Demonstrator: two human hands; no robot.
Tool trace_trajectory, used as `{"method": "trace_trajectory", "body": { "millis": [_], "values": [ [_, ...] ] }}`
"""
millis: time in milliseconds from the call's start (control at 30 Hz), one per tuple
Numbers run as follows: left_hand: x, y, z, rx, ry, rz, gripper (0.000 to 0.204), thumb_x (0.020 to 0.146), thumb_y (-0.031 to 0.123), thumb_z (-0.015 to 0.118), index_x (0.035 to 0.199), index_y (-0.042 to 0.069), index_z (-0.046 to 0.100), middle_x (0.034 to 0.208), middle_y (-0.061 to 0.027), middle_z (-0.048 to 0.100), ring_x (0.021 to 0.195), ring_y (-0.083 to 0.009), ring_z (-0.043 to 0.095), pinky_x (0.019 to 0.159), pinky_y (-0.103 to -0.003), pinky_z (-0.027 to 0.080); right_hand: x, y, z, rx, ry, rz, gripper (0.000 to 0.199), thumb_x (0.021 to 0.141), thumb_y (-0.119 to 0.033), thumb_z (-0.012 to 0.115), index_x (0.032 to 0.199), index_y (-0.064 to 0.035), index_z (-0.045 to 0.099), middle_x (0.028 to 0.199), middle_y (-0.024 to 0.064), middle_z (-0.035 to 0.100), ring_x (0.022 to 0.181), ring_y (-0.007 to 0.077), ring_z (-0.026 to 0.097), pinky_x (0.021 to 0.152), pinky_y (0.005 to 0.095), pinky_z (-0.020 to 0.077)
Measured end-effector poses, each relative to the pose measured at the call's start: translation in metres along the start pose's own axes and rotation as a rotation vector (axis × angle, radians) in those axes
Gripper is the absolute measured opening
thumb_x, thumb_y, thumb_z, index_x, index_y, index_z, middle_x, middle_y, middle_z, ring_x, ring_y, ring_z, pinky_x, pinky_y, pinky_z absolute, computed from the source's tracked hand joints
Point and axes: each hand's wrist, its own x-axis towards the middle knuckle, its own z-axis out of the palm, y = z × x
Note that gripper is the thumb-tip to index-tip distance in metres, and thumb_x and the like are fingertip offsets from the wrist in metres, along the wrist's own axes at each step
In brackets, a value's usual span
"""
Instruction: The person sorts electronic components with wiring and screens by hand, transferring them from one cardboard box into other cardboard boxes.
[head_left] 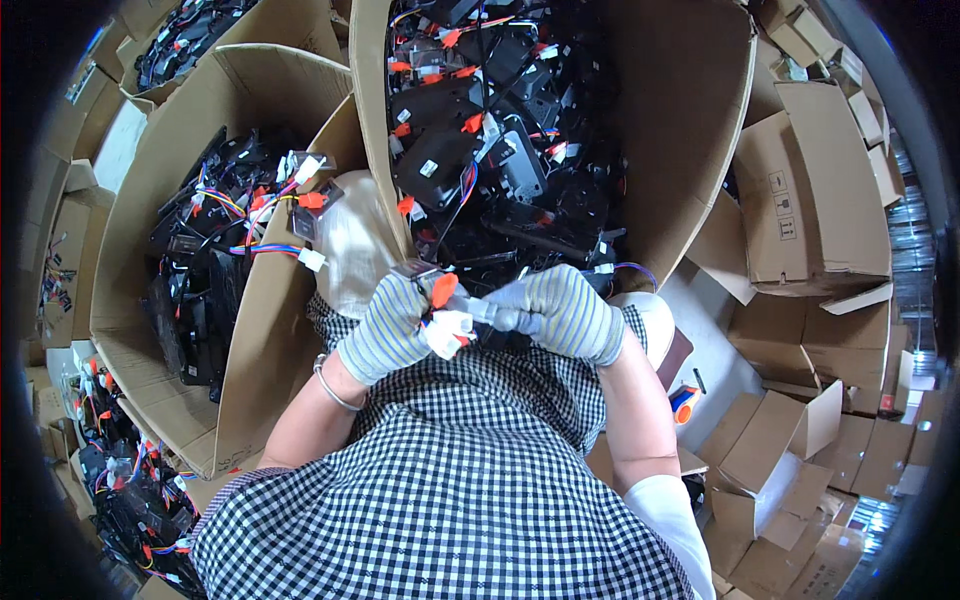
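Cardboard boxes crowd the floor on every side, and the person sits among them with a checked apron (450, 500) over the lap. Straight ahead an open box (690, 130) is heaped with black plastic parts trailing coloured wires and orange tabs; a second box (250, 90) to the left holds more of the same, and flat empty cartons (820, 200) pile up on the right. Both hands wear striped knit gloves and meet just above the lap, in front of the near edge of the big box. The left hand (390, 325) is closed around a small white connector (448, 333) with an orange tab (443, 289) standing up beside its thumb; the right hand (560, 312) is clamped on the other end of the same piece, its fingers curled over so the part beneath is mostly hidden. The connector sits between the two hands, touching both. It looks light and rigid, a moulded plastic shell that should bear a firm pinch on its body, while the thin wires leading from it are limp and would likely kink or pull loose if tugged. The gloves should give good grip on the smooth plastic. A metal bangle (333, 385) circles the left wrist.
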Motion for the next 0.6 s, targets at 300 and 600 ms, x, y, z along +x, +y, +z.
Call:
{"method": "trace_trajectory", "body": {
  "millis": [300, 600],
  "values": [
    [-0.008, -0.029, 0.008, -0.393, -0.109, -0.189, 0.027, 0.088, 0.027, 0.057, 0.093, 0.001, 0.062, 0.077, -0.0063, 0.063, 0.072, -0.0142, 0.061, 0.068, -0.027, 0.049, 0.077, 0.006, -0.039, -0.655, 0.347, -0.254, 0.028, 0.078, -0.012, 0.059, 0.105, -0.0058, 0.062, 0.104, 0.0128, 0.06, 0.092, 0.0309, 0.059, 0.079, 0.042, 0.0478],
    [-0.014, 0.002, -0.004, -0.516, -0.297, -0.225, 0.039, 0.093, 0.039, 0.048, 0.088, 0.004, 0.064, 0.092, -0.0055, 0.066, 0.082, -0.0143, 0.058, 0.077, -0.029, 0.045, 0.131, 0.049, -0.019, -1.302, 0.124, -0.076, 0.031, 0.078, -0.011, 0.053, 0.107, -0.0125, 0.064, 0.105, 0.004, 0.061, 0.096, 0.029, 0.061, 0.076, 0.0382, 0.0499]
  ]
}}
